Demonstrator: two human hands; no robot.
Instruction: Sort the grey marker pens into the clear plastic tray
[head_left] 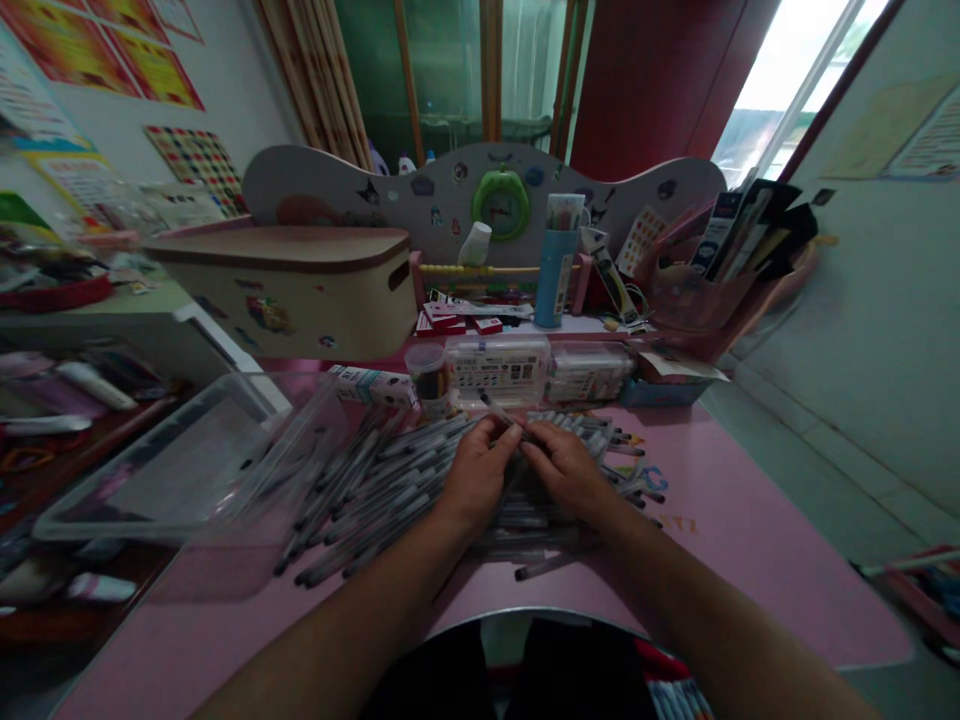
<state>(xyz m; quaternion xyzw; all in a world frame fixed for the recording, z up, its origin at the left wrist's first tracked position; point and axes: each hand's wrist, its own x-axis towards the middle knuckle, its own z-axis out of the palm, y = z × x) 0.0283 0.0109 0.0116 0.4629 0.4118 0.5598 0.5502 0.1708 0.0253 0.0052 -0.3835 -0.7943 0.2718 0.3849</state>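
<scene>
My left hand (480, 465) and my right hand (566, 465) meet above a wide pile of pens (405, 480) on the pink desk. Between their fingertips they hold one pen (496, 406), its dark end pointing up and to the left. Both hands are closed, thumbs and fingers pinched together around it. The piled pens are clear or grey with dark ends, lying mostly slantwise. One loose pen (551, 567) lies nearest the desk's front edge. Part of the pile is hidden beneath my hands.
A clear plastic bin (180, 470) lies left of the pens. Behind them stand a cup of pens (429, 380), a clear plastic case (499, 370) and a blue box (667, 390). A lidded beige storage box (300, 300) sits back left; a green clock (501, 205) is behind.
</scene>
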